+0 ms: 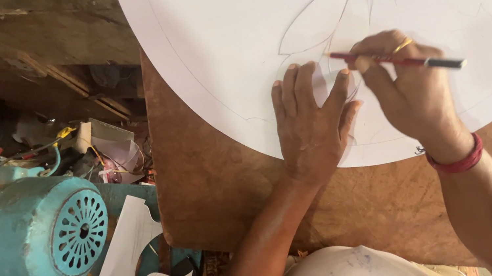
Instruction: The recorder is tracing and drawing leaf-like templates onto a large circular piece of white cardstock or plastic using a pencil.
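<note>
1. While the left hand (310, 124) lies flat with fingers spread on the disc (209, 37), it pins a paper template down, apparently so the outline cannot slip.
2. Pinching a red pencil (403, 60), the right hand (406, 81) tilts its tip down beside those fingers.
3. Off the board (214, 183), a teal motor (36, 236) sits well apart.
</note>
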